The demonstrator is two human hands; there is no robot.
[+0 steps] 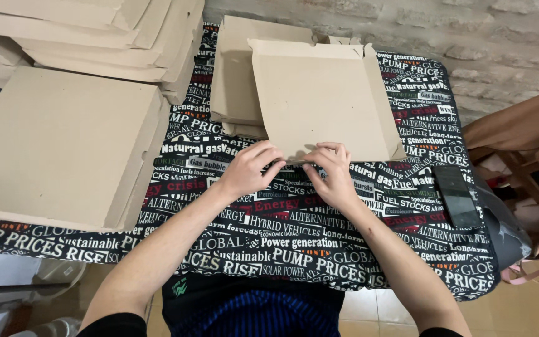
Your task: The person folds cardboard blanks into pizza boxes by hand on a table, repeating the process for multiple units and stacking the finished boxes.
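Cardboard sheet: flat, unfolded box blank w/ side flaps, lying centre-rear on table, partly over a stack of blanks to its left. Near edge of sheet faces the person.

Left hand: fingers curled, tips pinching the sheet's near edge approx. at mid-width. Right hand: same posture, fingertips on the near edge just beside the left hand. Both hands closed narrow on the edge flap; thumbs not clearly visible. Flap at that edge looks slightly lifted; exact fold angle can't be told.

Surroundings: folded boxes stacked at table left, more boxes piled behind them. Table cover = black cloth w/ white and red print. Phone, dark, screen up, lies near right table edge, well apart from hands. Brick wall behind table.
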